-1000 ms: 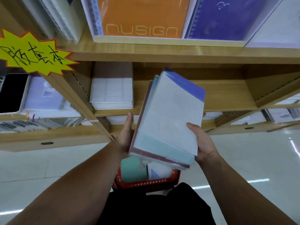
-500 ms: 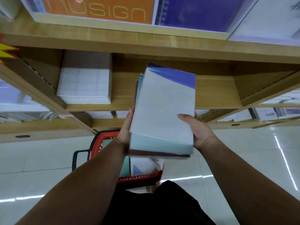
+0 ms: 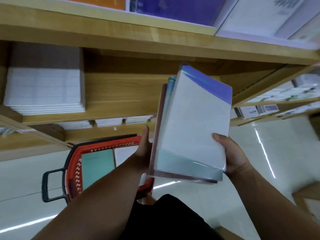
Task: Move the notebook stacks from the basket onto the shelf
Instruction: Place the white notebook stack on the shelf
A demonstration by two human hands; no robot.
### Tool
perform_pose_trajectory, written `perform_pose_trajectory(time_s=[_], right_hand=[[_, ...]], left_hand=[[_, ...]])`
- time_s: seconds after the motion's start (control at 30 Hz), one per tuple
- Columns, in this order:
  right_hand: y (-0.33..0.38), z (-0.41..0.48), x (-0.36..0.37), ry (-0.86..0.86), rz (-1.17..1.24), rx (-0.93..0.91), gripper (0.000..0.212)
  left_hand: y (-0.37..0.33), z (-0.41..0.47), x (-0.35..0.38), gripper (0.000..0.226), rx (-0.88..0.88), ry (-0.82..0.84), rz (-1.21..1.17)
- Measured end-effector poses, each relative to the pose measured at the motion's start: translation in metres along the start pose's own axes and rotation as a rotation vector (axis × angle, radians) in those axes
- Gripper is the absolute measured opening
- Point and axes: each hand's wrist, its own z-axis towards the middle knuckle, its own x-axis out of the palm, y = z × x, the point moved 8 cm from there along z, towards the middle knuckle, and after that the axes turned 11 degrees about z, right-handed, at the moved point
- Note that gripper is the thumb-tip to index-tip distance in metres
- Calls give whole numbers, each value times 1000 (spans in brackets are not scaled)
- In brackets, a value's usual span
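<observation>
A shrink-wrapped stack of notebooks with a white, purple-cornered top cover (image 3: 194, 122) is held in the air between both hands, in front of the wooden shelf (image 3: 119, 94). The left hand (image 3: 144, 149) is pressed flat against the stack's left edge, its fingers hidden behind it. The right hand (image 3: 232, 156) is clamped on the lower right corner, thumb on top. Below, a red plastic basket with a black handle (image 3: 76, 168) is seen on the pale floor (image 3: 22, 179), holding a teal-covered notebook stack (image 3: 97, 167) and a white one beside it. A pile of white gridded notebooks (image 3: 45, 89) lies at the shelf's left end.
</observation>
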Motion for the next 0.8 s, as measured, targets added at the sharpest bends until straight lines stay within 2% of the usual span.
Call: perform_pose_trajectory(time_s=[0.17,0.23,0.37,0.47,0.63,0.77,0.8], right_hand=[[37,-22,-49,-81,-82,-75,62],[48,-27,-66,-124,-111,-124,63],[43,-27,-75,-104,-129,-134,58],[38,-19,-63,-56,-147,-119,52],[27,0,-18,42,-188,-69,60],[16,17,42,83,-57,-11,29],[9,21,58,75,8,38,27]], left_hand=[[16,30,50,117,15,155,-133],[10,40,58,109,55,162,-103],[-6,45,77,78,135,121,227],[-21,37,76,53,207,15,385],[-60,-9,54,60,355,-79,423],[-97,-60,27,67,423,-159,399],[-103,-73,19,69,436,-182,381]])
